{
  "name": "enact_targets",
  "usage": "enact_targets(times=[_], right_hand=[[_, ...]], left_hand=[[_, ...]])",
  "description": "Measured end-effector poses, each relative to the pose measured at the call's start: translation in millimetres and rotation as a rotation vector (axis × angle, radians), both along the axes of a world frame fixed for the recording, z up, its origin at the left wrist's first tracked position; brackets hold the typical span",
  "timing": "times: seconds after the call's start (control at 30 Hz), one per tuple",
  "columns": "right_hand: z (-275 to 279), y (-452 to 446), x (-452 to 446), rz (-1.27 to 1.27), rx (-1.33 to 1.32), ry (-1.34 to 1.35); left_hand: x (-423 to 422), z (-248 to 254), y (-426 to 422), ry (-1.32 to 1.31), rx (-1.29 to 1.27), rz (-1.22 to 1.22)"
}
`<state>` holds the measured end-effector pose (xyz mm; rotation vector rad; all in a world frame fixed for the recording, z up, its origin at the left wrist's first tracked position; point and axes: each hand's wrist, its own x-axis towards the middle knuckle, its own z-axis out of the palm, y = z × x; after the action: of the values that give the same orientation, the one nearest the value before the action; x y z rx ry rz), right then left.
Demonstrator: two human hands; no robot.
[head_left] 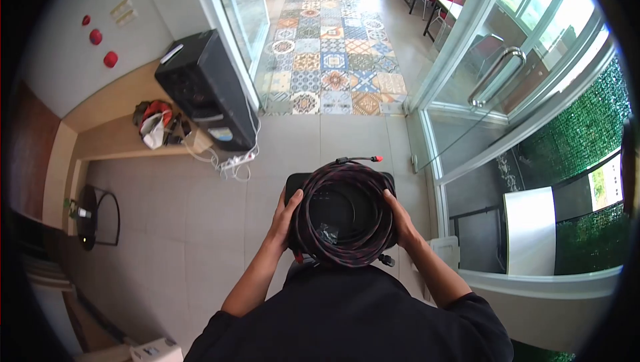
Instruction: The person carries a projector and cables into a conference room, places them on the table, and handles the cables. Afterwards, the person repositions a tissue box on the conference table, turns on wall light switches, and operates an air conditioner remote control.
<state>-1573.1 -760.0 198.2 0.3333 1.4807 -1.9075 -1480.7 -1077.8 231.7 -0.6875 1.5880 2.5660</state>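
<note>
Left hand (285,215) at nine o'clock and right hand (400,219) at three clasp cable coil (343,255) and black case (293,181); I'd have them squeeze evenly.

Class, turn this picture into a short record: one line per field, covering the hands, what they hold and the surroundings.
left hand: at the coil's left side, thumb on cable
right hand: at its right side, thumb on cable
held: coil of dark cable, on a black box
cable ends: red-tipped plug at far side; black plug at near right
left background: speaker, white power strip beside it
</note>
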Motion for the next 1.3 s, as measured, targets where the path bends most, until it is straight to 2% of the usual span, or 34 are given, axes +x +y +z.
enact_targets(times=[0.17,0.4,0.47,0.57,0.77,0.93,1.07,1.1,1.3], right_hand=[[-16.5,-32.5,-128.5,-0.025,-0.002,-0.004],[19.7,-99.6,-273.8,-0.112,-0.044,0.045],[14.1,-113.9,-330.9,-0.133,-0.060,0.055],[4.0,-125.8,-423.4,-0.107,-0.125,0.068],[1.3,-155.1,-616.0,-0.073,-0.051,0.101],[18.0,-174.6,-764.9,-0.030,-0.071,0.063],[32.7,-189.5,-867.1,-0.010,-0.075,0.114],[27.3,-189.8,-894.5,-0.010,-0.017,0.079],[-8.3,-239.4,-1066.6,0.031,-0.040,0.024]], left_hand=[[-139.4,-4.8,-38.5,0.000,0.002,-0.020],[-317.4,28.4,-105.5,-0.002,-0.022,-0.117],[-374.5,29.3,-120.2,0.018,-0.036,-0.141],[-465.8,8.1,-134.1,0.010,-0.032,-0.118],[-637.6,1.3,-163.3,-0.014,-0.031,-0.077],[-769.5,25.4,-174.3,-0.011,-0.011,0.002],[-862.6,16.3,-184.2,0.037,0.009,0.030],[-888.9,18.4,-185.2,0.056,0.015,0.035],[-1054.9,-10.7,-240.6,0.092,0.070,0.043]])
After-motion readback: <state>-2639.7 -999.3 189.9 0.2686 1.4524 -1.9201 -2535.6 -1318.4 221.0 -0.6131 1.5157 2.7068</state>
